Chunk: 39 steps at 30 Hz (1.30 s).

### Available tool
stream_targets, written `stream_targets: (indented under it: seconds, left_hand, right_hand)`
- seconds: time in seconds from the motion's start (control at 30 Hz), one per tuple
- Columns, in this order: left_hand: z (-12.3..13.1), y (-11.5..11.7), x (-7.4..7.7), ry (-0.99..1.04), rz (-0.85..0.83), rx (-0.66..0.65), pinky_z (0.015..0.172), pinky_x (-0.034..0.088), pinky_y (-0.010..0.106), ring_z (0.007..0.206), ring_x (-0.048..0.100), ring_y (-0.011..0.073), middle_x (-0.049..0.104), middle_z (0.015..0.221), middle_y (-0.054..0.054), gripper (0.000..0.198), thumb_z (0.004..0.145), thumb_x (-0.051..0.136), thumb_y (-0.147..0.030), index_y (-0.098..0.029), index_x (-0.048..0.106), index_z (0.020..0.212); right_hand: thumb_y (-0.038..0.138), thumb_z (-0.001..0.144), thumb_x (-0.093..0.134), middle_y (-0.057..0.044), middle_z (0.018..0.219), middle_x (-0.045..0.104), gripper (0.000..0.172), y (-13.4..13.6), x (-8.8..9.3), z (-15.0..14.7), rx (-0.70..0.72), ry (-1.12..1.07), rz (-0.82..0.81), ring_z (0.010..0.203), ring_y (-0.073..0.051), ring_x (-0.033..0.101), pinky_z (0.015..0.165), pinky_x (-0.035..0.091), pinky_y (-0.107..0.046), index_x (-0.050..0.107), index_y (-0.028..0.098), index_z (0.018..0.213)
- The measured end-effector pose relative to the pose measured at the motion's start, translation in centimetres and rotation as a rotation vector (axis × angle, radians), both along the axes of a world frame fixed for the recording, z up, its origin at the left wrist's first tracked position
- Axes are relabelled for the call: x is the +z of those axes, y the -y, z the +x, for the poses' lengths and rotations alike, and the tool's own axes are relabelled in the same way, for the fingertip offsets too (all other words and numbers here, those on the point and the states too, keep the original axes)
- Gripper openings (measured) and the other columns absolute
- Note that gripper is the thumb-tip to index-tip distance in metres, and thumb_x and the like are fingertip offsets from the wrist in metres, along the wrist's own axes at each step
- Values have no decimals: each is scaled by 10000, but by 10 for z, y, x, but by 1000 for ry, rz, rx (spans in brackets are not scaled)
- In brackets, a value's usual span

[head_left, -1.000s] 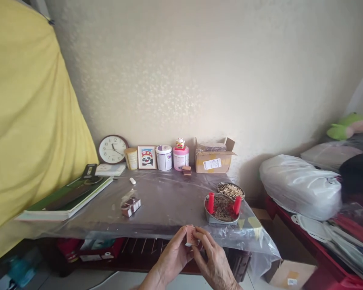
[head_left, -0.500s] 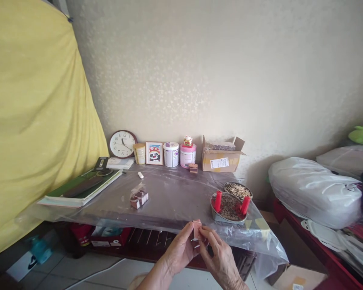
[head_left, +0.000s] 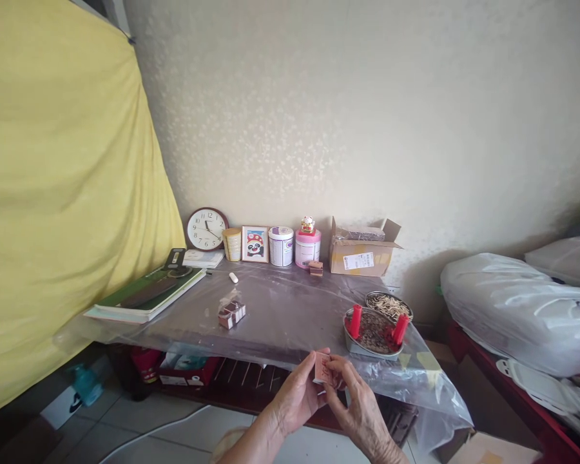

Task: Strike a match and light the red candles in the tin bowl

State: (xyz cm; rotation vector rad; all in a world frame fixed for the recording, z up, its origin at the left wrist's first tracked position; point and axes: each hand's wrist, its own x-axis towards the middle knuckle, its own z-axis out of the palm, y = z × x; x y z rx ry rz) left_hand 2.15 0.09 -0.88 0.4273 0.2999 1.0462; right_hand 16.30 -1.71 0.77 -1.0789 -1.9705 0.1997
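Observation:
Both my hands meet low in the middle, just in front of the table's near edge. My left hand (head_left: 296, 401) and my right hand (head_left: 358, 405) are closed round a small pink matchbox (head_left: 323, 369), pinching it from either side. Just beyond them on the plastic-covered table (head_left: 280, 309) stands a metal tray (head_left: 373, 348) with two red candles (head_left: 354, 321) in dark ash. A second metal dish of pale matchsticks (head_left: 389, 303) sits behind it. A wrapped pack of matchboxes (head_left: 231, 314) lies to the left.
Along the wall stand a clock (head_left: 206, 229), a framed picture (head_left: 255, 243), two tins (head_left: 281, 245) and an open cardboard box (head_left: 365, 249). Books (head_left: 145, 298) lie at the table's left by a yellow curtain (head_left: 53, 193). A white plastic-wrapped bundle (head_left: 517, 309) lies at the right.
The view has swung left and up, so the table and hands sit further right. My hands still grip the matchbox, turned slightly in the fingers.

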Motion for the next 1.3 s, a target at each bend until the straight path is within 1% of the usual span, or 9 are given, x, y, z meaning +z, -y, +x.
stream_targets:
  seconds: [0.17,0.33,0.47,0.67,0.83,0.97,1.1,1.2,1.3]
  left_hand:
    - [6,0,0,27,-8,67,799,430,309,770,627,168,716,909,71,373,856,563,-432,-137,660,1063]
    - [10,-1,-2,26,-47,116,793,428,305,774,623,172,706,872,67,398,848,568,-449,-135,656,1076]
    - [11,-4,-3,27,-81,136,796,429,304,732,616,162,699,847,43,392,828,590,-464,-165,655,1073]
    - [9,-8,-1,17,-84,158,718,427,293,662,592,147,687,830,43,413,814,593,-491,-149,658,1038]
    - [8,-9,-1,-11,-85,182,621,405,268,568,557,120,668,729,22,326,812,623,-434,-131,666,924]
    - [10,-8,-4,-22,-102,217,586,392,266,530,535,113,656,678,-2,297,811,627,-428,-152,650,920]
    - [13,-8,-6,-26,-129,240,607,399,274,550,553,121,660,678,-3,325,800,635,-450,-159,632,945]
    - [15,-7,-6,-25,-138,248,633,409,278,581,578,132,682,711,14,328,805,631,-444,-158,628,967]
    - [18,-6,-4,-17,-132,233,632,410,279,584,584,139,691,716,29,305,813,625,-432,-148,648,920]
  right_hand:
    - [203,857,526,-67,1115,647,177,-1,-5,-5,-15,44,14,951,-184,670,794,574,-290,569,241,1024]
    - [182,850,481,-60,1064,671,242,-2,-11,-13,-119,78,97,970,-201,666,790,580,-315,560,238,1072]
    - [186,822,467,-72,1043,676,230,-4,-13,-19,-198,115,145,939,-230,666,764,582,-362,570,229,1022]
    - [169,824,499,-64,1070,664,210,-11,-14,-18,-128,140,121,932,-228,638,777,555,-362,564,232,1013]
    - [134,809,522,-55,1109,656,259,-13,-14,-15,-66,187,122,897,-224,613,818,508,-396,570,229,1046]
    - [118,781,523,-55,1063,674,255,-9,-10,-19,-111,184,134,872,-227,608,791,497,-388,591,220,1005]
    - [112,760,518,-47,1038,671,271,-7,-9,-23,-156,172,90,892,-230,599,797,485,-384,592,220,997]
    - [114,750,502,-49,1042,657,278,-8,-14,-24,-183,155,64,908,-228,597,808,478,-382,586,222,993]
    - [125,743,493,-59,1039,644,272,-12,-22,-23,-217,129,47,912,-228,604,790,488,-372,574,218,985]
